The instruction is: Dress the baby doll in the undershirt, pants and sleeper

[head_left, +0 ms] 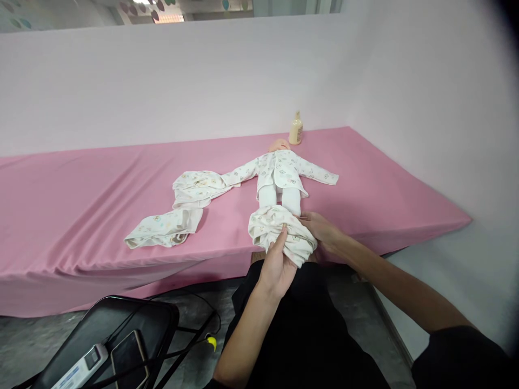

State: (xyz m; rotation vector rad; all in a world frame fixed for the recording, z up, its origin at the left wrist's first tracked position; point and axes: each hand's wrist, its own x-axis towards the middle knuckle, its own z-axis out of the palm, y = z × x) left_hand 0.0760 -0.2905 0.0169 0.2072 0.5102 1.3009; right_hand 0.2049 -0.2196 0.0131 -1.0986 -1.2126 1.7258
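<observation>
A doll in a white printed baby jacket (284, 167) lies on its back on the pink-covered table, arms stretched out sideways. Its peach head (279, 145) points away from me, and its white legs (291, 200) run toward me. Around the lower ends of the legs is a bunched white printed baby garment (270, 221); the feet are hidden. My left hand (278, 267) grips the garment's near side, thumb on top. At the garment's right edge, beside the doll's leg, my right hand (322, 229) holds the cloth with its fingertips, partly hidden.
More white printed baby clothes (198, 186) and a folded printed cloth (164, 229) lie left of the doll on the pink sheet (101, 200). A cream pump bottle (296, 129) stands behind. A black chair (133, 308) bears a phone (130, 359) and a white device (83, 368).
</observation>
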